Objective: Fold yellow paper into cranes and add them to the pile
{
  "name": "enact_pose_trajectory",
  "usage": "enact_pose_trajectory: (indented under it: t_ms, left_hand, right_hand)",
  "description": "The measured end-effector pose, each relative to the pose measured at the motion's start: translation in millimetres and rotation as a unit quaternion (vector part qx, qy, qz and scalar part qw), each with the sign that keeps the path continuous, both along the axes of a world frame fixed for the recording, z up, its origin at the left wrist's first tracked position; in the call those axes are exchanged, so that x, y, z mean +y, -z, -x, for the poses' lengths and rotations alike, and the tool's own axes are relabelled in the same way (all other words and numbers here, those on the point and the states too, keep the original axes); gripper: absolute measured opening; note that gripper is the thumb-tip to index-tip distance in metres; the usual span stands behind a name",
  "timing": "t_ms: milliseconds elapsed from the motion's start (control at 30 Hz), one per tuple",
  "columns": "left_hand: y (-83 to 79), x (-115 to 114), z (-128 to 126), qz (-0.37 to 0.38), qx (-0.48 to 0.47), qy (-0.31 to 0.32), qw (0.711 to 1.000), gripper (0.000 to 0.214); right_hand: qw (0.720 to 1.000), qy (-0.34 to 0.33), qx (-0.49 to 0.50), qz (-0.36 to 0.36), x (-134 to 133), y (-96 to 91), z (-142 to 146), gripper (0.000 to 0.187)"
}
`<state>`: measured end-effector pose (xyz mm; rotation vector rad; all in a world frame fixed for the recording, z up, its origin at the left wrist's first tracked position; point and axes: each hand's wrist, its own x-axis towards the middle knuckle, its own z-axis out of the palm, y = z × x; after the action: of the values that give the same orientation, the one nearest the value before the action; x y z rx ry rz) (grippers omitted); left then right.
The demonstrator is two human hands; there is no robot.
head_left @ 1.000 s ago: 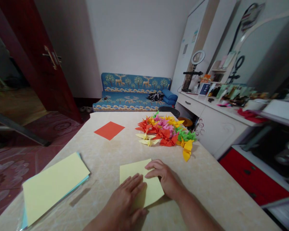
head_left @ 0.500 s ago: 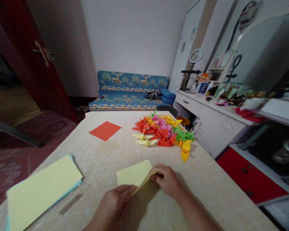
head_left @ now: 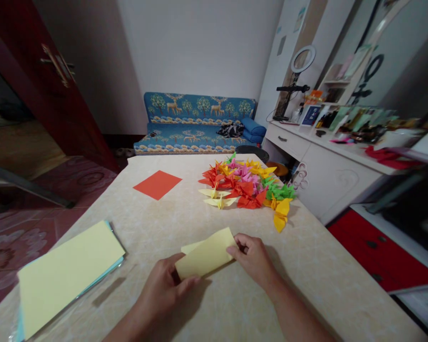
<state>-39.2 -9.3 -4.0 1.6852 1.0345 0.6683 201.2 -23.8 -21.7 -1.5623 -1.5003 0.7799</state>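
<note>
- While the left hand [head_left: 161, 289] and right hand [head_left: 254, 261] clamp fingers on a doubled-over pale-yellow paper sheet [head_left: 206, 256], its edges do not meet.
- Beyond the fingers, finished multicoloured paper cranes [head_left: 244, 190] crowd the tabletop [head_left: 153, 223].
- Left of the fingers, a pale-yellow-topped paper stack [head_left: 71, 270] lies unfolded.

Head view, forward and downward

Worn on the head, above and behind the grip of left hand [head_left: 160, 287] and right hand [head_left: 254, 260] on the yellow sheet [head_left: 207, 256]. Faces forward, pitched down over the table [head_left: 153, 228]. Near to the grip, framed low. Wide in reach: to the sofa [head_left: 194, 134] well beyond the grip, the door [head_left: 53, 107] beyond and left, the dresser [head_left: 330, 168] beyond and right.
</note>
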Motion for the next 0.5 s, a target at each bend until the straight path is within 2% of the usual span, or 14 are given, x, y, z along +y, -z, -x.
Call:
enact_pose_trajectory:
  t_ms: [133, 267, 400, 500]
  left_hand:
    - [-2.9, 0.8, 4.5, -0.074, 0.049, -0.005, 0.996, 0.021]
    - [-10.1, 4.4, 9.3, -0.098, 0.088, -0.008, 0.991, 0.022]
    - [-12.7, 4.7, 11.5, -0.115, 0.147, -0.011, 0.982, 0.021]
    - [-6.3, 4.9, 11.3, -0.108, 0.165, -0.022, 0.980, 0.022]
  right_hand:
    - [0.998, -0.068, 0.009, 0.016, -5.8, -11.0, -6.1, 0.015]
    - [0.991, -0.121, 0.034, 0.035, -9.0, -22.6, -12.1, 0.013]
    - [0.987, -0.125, 0.075, 0.069, -8.1, -22.5, -11.2, 0.014]
    - [0.991, -0.083, 0.083, 0.059, -5.9, -15.1, -7.1, 0.019]
